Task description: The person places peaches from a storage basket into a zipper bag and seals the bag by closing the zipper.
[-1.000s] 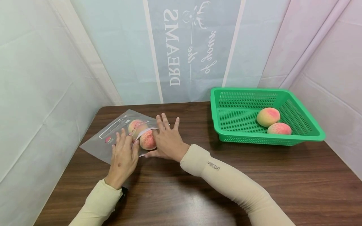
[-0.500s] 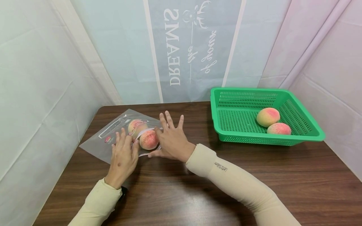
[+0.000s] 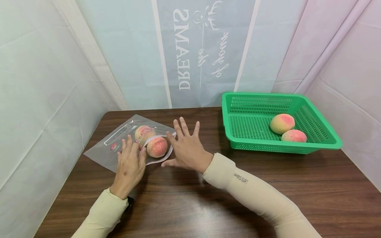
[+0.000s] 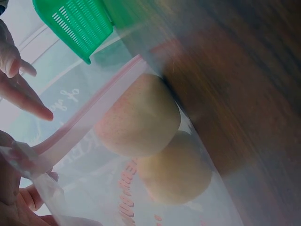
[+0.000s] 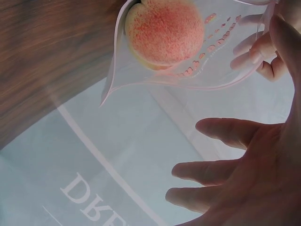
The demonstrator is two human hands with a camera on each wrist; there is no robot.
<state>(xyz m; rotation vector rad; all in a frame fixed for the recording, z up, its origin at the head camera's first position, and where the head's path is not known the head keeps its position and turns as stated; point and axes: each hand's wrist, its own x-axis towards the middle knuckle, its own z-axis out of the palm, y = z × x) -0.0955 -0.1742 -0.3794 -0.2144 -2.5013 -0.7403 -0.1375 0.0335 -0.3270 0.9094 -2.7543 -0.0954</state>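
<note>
A clear zip bag (image 3: 102, 150) with red print lies on the table at the left, its mouth spread toward the right. Just inside the mouth sits a speckled pink peach (image 3: 157, 147), with a second peach (image 3: 144, 133) deeper behind the film. My left hand (image 3: 128, 165) pinches the near edge of the bag's mouth, fingers over the film; the left wrist view has the zip strip (image 4: 89, 110) crossing above both peaches (image 4: 141, 117). To the right of the mouth is my right hand (image 3: 189, 150), fingers spread, thumb apart, holding nothing. Its fingers (image 5: 225, 132) point past the bag.
A green perforated basket (image 3: 238, 144) stands at the back right of the brown wooden table (image 3: 184, 205). Two more peaches (image 3: 282, 123) rest in its right half. A printed cloth (image 3: 202, 96) hangs behind the table, and pale sheets line both sides.
My right hand has drawn back to the right, away from the peach and the bag's mouth, leaving the peach inside. The left hand has held its place.
</note>
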